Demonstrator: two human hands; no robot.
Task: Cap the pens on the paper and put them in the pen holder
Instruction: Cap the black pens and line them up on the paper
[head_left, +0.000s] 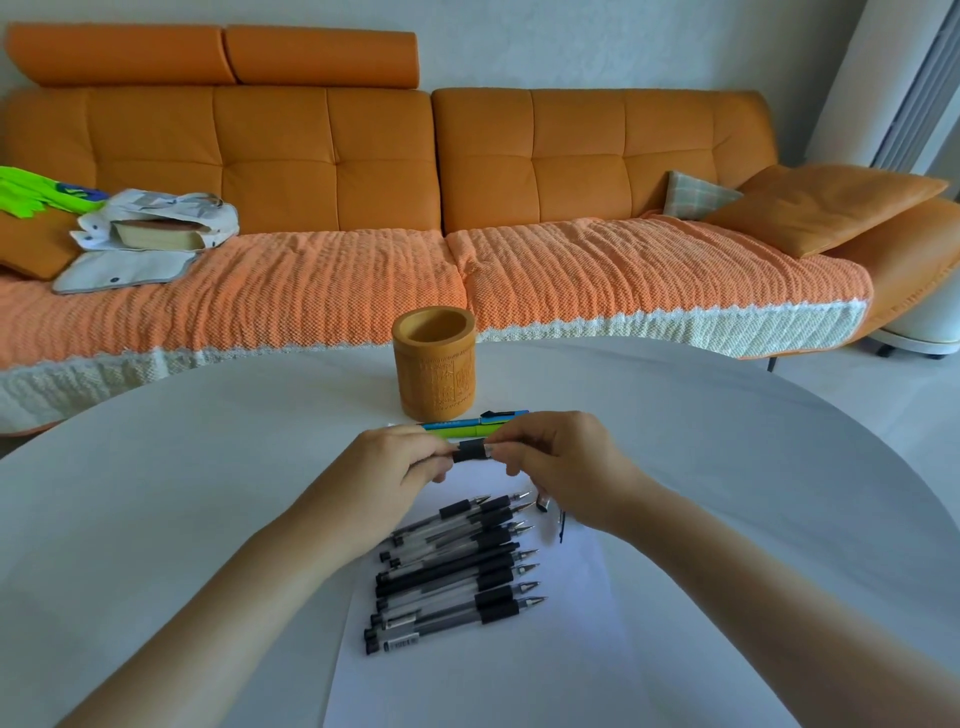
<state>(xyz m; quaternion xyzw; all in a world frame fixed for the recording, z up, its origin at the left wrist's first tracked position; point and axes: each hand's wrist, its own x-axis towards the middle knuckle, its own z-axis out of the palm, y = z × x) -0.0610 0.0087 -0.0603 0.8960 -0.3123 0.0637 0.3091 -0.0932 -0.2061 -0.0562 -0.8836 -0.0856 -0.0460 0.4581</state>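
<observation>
Both hands hold one black-grip pen (470, 450) level above the white paper (561, 644). My left hand (395, 462) grips the pen's barrel end. My right hand (561, 467) pinches the tip end, where a cap seems to sit; my fingers hide it. Below the hands, several uncapped black pens (457, 571) lie side by side on the paper, tips pointing right. Loose caps (543, 503) lie just right of them. The carved bamboo pen holder (435, 364) stands empty beyond the hands. A blue pen and a green pen (467, 427) lie at its base.
The round white table (208, 493) carries everything. Behind it runs an orange sofa (467, 182) with a knitted cover, a bag with a book (156, 228) on the left and cushions on the right.
</observation>
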